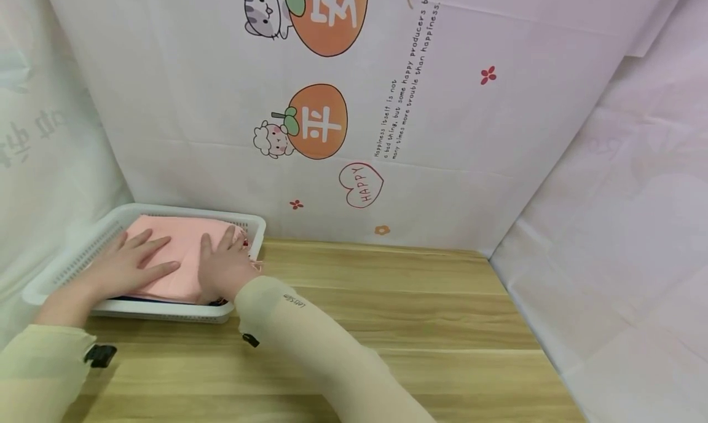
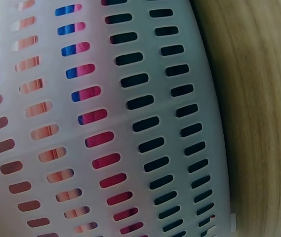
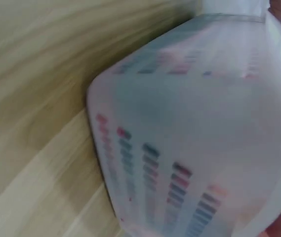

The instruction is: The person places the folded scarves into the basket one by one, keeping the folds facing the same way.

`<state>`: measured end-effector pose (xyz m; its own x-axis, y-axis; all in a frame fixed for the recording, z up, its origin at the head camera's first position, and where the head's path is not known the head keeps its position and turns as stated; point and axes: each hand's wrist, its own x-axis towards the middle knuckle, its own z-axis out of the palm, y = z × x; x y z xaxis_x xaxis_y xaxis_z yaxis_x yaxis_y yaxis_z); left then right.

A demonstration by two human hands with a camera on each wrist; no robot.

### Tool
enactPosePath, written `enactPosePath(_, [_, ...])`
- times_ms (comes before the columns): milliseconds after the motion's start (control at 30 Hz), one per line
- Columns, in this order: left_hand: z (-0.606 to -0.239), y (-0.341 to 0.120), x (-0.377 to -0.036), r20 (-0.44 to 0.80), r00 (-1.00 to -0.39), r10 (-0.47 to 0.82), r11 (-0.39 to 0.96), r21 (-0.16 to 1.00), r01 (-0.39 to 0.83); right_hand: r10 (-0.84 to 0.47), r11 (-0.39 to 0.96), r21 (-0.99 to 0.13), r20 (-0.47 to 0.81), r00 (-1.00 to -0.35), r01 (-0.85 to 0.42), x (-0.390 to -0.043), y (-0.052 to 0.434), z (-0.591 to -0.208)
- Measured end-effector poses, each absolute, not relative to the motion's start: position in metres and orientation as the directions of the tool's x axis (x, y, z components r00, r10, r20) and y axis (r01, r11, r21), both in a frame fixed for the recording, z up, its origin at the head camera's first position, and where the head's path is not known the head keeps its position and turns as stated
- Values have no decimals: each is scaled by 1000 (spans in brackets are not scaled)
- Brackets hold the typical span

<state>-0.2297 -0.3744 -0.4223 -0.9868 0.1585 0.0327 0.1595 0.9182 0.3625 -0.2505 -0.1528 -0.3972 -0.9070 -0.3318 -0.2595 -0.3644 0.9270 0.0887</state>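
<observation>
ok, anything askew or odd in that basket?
Nothing stands out. The pink cloth lies flat and folded in the white basket, on darker folded items, with the left hand and right hand resting flat on it.

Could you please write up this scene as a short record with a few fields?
Setting: wooden table against a white printed backdrop
Container: white slotted basket at the table's left rear
Contents: folded pink cloth on top; darker and red fabric show through the basket's slots
Left hand: fingers straight, flat on the pink cloth
Right hand: fingers straight, flat on the pink cloth
Clothing: pale long sleeves
</observation>
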Motion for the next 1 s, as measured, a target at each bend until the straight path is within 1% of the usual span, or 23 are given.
enactPosePath(133, [-421, -376, -228, 24, -988, 156, 919, 363, 154, -314, 941, 36, -271, -910, -336, -248, -162, -398])
enactPosePath(233, [-421, -376, -228, 15, -988, 153, 916, 373, 147, -306, 951, -40, -271, -913, -307, -250, -168, -403])
enactPosePath(367, [-420, -377, -229, 8, -988, 157, 916, 373, 149, -280, 953, -195, -263, -923, -233, -253, -172, -413])
enactPosePath(467, [-419, -378, -230, 7, -987, 161, 917, 368, 152, -265, 939, -283, -241, -933, -194, -255, -171, -419])
enactPosePath(567, [-419, -378, -230, 5, -987, 160, 918, 367, 150, -270, 944, -252, -221, -937, -212, -252, -171, -421])
enactPosePath(700, [-420, -377, -229, 5, -987, 163, 916, 370, 154, -273, 958, -149, -212, -938, -245, -245, -171, -419])
enactPosePath(1000, [-422, -376, -227, -9, -988, 151, 921, 363, 138, -298, 954, -111, -224, -928, -279, -240, -169, -416])
